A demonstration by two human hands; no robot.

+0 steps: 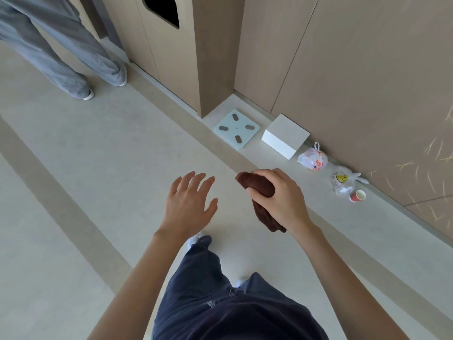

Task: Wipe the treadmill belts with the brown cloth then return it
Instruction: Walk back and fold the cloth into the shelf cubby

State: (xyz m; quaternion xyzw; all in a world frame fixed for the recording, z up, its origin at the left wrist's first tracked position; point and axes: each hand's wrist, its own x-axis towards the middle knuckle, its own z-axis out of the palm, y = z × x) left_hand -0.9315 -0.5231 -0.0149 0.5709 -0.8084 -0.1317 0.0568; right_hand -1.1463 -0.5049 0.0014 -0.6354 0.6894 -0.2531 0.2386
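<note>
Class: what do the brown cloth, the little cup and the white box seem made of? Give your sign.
Brown cloth: soft matte fabric; it bunches and droops in the right hand. Cup: probably paper; thin rim, white inside. White box: smooth matte card or plastic; unclear which.

Left grip (190,202) stretched forward, palm down, fingers (193,180) spread. Right grip (277,195) beside it, curled round a bunched dark-brown cloth (259,186).

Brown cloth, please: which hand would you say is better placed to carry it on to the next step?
Right, probably. The right hand grips the brown cloth, fingers curled round its bunched top, the rest hanging below. The left hand is spread open and holds nothing.
</note>
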